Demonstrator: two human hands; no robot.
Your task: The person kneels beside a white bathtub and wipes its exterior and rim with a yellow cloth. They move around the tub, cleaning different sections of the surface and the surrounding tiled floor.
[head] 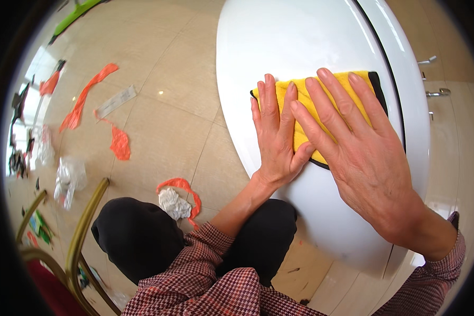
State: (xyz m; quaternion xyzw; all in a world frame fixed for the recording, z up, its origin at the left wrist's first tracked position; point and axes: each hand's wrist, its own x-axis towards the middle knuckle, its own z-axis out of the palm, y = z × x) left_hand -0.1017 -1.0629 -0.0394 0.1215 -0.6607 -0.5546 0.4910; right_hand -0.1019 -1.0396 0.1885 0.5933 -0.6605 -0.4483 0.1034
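Note:
A yellow cloth with black edging [312, 106] lies spread on a glossy white rounded body [284, 43], whose exact kind I cannot tell. My right hand [367, 158] rests flat over the cloth, palm down and fingers spread. Beside it, my left hand [274, 134] lies palm down across the cloth's left part, fingers slightly apart. The left thumb and the right index finger come close together. A dark seam [391, 75] runs along the white body's right side.
Tan floor tiles [173, 130] carry orange plastic scraps [89, 98], crumpled white paper [174, 203] and clear plastic bags [69, 177]. A chair with a gold-coloured frame [83, 221] stands at lower left. Metal fittings [438, 93] show at right. A green object [75, 15] lies at top left.

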